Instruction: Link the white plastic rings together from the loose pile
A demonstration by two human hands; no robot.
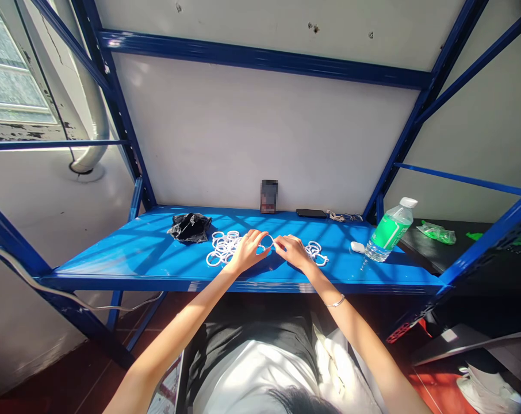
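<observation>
Between my hands is a thin white ring point(271, 238), held just above the blue shelf. My left hand point(248, 251) pinches its left side with thumb and fingers. The fingertips of my right hand point(292, 251) are closed on its right edge. Beside my left hand lies a heap of white rings point(221, 248), overlapping one another. A smaller group of white rings point(315, 253) rests to the right of my right hand, partly hidden by it. What the rings are made of I cannot tell.
On the blue shelf point(126, 253) are a crumpled black plastic bag point(190, 227), a black phone point(311, 213), a coiled cable point(340, 217), a small white case point(357, 247) and a green-labelled bottle point(390, 230). A blurred dark upright object point(269, 196) stands against the wall. Blue metal posts frame both sides.
</observation>
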